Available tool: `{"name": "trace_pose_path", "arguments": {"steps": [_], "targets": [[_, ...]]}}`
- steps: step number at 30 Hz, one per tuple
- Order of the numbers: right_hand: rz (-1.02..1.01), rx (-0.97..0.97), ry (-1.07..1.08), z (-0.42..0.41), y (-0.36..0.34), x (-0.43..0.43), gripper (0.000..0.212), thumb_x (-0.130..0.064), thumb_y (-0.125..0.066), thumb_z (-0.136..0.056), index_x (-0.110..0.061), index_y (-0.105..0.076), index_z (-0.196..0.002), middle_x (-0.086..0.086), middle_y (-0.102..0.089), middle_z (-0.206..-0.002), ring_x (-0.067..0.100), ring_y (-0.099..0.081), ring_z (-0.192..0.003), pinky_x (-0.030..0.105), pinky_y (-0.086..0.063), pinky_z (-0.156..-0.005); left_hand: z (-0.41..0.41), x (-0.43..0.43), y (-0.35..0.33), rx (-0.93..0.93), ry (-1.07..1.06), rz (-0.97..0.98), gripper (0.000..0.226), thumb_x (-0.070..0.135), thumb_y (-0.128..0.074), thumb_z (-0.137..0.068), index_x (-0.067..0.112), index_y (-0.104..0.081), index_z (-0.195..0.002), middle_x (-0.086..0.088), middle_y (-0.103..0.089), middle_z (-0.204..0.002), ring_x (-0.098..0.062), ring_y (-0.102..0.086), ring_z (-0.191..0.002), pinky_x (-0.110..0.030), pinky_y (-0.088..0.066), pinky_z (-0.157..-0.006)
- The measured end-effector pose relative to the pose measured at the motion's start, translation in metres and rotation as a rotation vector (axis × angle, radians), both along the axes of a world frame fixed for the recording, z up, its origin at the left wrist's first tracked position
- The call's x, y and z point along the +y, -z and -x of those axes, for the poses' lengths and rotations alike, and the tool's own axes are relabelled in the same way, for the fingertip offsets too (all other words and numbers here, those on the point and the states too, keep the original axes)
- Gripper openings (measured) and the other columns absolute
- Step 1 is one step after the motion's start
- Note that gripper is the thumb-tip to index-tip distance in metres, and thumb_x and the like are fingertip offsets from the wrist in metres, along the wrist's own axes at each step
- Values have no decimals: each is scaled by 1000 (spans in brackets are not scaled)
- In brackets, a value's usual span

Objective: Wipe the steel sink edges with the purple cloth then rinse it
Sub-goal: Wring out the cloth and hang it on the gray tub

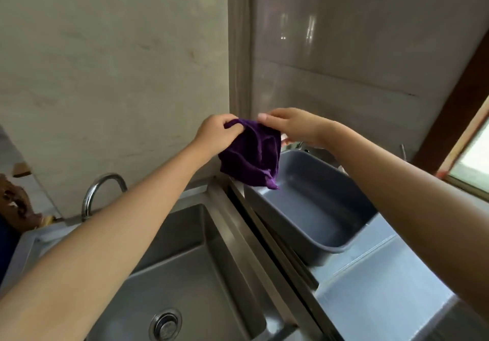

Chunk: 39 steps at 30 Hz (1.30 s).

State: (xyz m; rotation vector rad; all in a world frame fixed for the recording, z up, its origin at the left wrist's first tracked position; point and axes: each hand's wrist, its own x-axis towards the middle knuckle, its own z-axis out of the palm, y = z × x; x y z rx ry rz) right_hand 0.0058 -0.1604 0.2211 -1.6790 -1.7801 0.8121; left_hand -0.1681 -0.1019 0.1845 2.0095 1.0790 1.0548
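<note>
We see both hands raised above the far right corner of the steel sink [230, 224], with the purple cloth [251, 155] held up in the air between them. The left hand [218, 131] is curled into a loose fist, and its fingers and thumb bunch the cloth's upper left corner. The right hand [293, 129] is flatter: its thumb lies along the top edge and its fingers reach behind the fabric, so it pinches the upper right part (how many fingers grip we cannot tell, since the cloth hides them). The cloth hangs crumpled and folded below the two grips, and its lowest corner dangles clear of the sink's rim, touching nothing that we can make out.

Below the left forearm lies the sink's basin, with the round drain [165, 324] at its near end. A curved chrome faucet [98, 190] stands at the sink's far left corner against the pale wall. Just right of the sink, past a dark gap, a grey plastic tub [330, 250] sits tilted in a second steel basin [383, 287]. The right forearm crosses over that basin and covers part of it. Farther right of the sink a window [476, 160] shows at the picture's edge
</note>
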Motion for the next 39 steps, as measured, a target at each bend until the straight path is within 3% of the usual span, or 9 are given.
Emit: {"name": "trace_pose_path", "arguments": {"steps": [2, 5, 12, 16, 20, 24, 28, 32, 39], "targets": [[-10, -191, -26, -1, 6, -3, 47, -50, -59, -84, -17, -56, -117, -1, -66, -103, 15, -64, -92, 30, -53, -83, -14, -2, -6, 70, -44, -125, 18, 20, -54, -88, 14, -70, -94, -3, -68, -86, -16, -60, -80, -18, -44, -65], [-184, -429, 48, -11, 13, 3, 34, -31, -65, -84, -8, -63, -110, 11, -68, -101, 25, -63, -92, 34, -48, -83, -22, 4, -14, 110, 9, -230, 18, 19, -52, -89, 11, -68, -93, -3, -66, -82, -15, -57, -78, -13, -39, -60], [5, 227, 131, -37, -4, 1, 27, -14, -64, -85, -1, -65, -109, 14, -68, -100, 23, -65, -90, 39, -52, -89, -13, 37, -19, 247, 317, -58, 22, 24, -63, -87, 6, -67, -99, 0, -60, -70, -4, -52, -54, -12, -42, -50], [-26, 43, 195, -38, -5, 4, 22, -17, -63, -86, -8, -67, -106, 11, -70, -98, 23, -67, -87, 35, -54, -83, -18, 46, -19, 326, 453, 47, 19, 21, -62, -88, 5, -65, -98, -11, -64, -85, -16, -60, -76, -25, -50, -70], [-102, 145, 263, -45, -1, 6, 16, -15, -62, -87, -10, -66, -101, 6, -67, -89, 20, -65, -82, 34, -54, -81, -34, 45, -14, 92, 396, 14, 14, 19, -51, -94, 18, -56, -81, 2, -54, -70, 0, -53, -61, -14, -43, -59], [-223, -64, 407, -48, 20, 9, 19, -15, -68, -81, -10, -65, -100, 7, -65, -84, 20, -60, -76, 43, -54, -83, -51, 48, -16, 87, 268, -72, 18, 19, -50, -93, 20, -53, -75, 3, -51, -63, 2, -50, -42, -11, -38, -39], [-163, 52, 428, -34, 44, -6, 23, -20, -67, -85, -5, -59, -102, 2, -59, -71, 20, -58, -67, 41, -55, -77, -57, 52, -14, -53, 184, 133, 10, 15, -48, -90, 12, -57, -91, -7, -56, -78, -17, -57, -53, -19, -43, -35], [26, 206, 368, -6, 75, -30, 35, -35, -58, -89, -4, -57, -106, 12, -63, -89, 19, -58, -80, 41, -54, -85, -54, 46, -17, -159, 197, 273, 12, 15, -46, -91, 12, -56, -98, -14, -58, -88, -25, -62, -60, -23, -49, -38], [-65, 17, 455, -7, 111, -22, 39, -31, -71, -80, -12, -58, -112, 3, -61, -98, 19, -59, -91, 30, -47, -82, -59, 25, -25, -240, 198, 385, 11, 18, -49, -92, 15, -57, -97, -11, -59, -96, -27, -66, -70, -26, -54, -42]]}}
